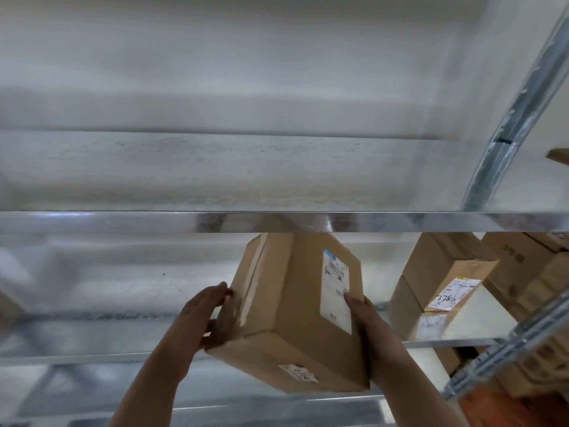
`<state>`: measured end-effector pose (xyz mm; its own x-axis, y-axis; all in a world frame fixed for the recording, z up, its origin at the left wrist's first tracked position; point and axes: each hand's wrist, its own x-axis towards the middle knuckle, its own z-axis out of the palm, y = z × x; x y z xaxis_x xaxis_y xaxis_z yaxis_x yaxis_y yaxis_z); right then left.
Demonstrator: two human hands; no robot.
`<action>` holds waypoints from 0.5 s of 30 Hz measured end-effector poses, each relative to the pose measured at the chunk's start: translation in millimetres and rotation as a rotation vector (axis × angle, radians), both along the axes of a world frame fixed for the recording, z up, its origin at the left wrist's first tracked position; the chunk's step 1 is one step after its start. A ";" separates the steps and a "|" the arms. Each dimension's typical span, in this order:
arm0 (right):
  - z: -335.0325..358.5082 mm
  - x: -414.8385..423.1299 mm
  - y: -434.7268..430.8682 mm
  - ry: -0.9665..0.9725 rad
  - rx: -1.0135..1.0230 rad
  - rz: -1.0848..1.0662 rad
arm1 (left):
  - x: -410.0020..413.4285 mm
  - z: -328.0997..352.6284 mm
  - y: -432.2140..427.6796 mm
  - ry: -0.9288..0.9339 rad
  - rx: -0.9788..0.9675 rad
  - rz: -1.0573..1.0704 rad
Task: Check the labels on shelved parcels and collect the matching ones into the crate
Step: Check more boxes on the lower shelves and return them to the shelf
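The cardboard parcel (289, 318) is held tilted in the air, its top behind the upper shelf's front edge (123, 221). The left hand (200, 312) presses flat on its left side, fingers straight. The right hand (372, 331) grips its right edge, thumb on the shipping label (335, 288). Stacked parcels (443, 272) sit at the lower shelf's right end.

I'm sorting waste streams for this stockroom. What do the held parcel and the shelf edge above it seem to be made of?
The held parcel: brown cardboard, matte, with creased edges, a pale tape strip on its seam and a white paper label. The shelf edge: metal, probably galvanised steel, judging by its bright, mottled grey sheen.
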<state>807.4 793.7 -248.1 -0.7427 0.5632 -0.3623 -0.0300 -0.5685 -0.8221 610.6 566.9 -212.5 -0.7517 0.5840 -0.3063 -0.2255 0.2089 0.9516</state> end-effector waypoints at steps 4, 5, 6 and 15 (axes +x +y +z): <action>14.3 -6.8 -2.7 0.092 0.113 0.026 | 11.9 11.3 14.7 0.134 -0.068 -0.170; 15.1 -8.3 -2.9 0.070 0.153 0.014 | 16.0 12.4 18.0 0.127 -0.046 -0.195; 17.4 -9.9 -3.8 0.050 0.175 -0.007 | 19.3 13.6 21.2 0.131 -0.016 -0.209; 25.8 -10.3 -3.5 -0.114 0.327 -0.034 | 31.8 8.7 43.8 0.188 0.066 -0.164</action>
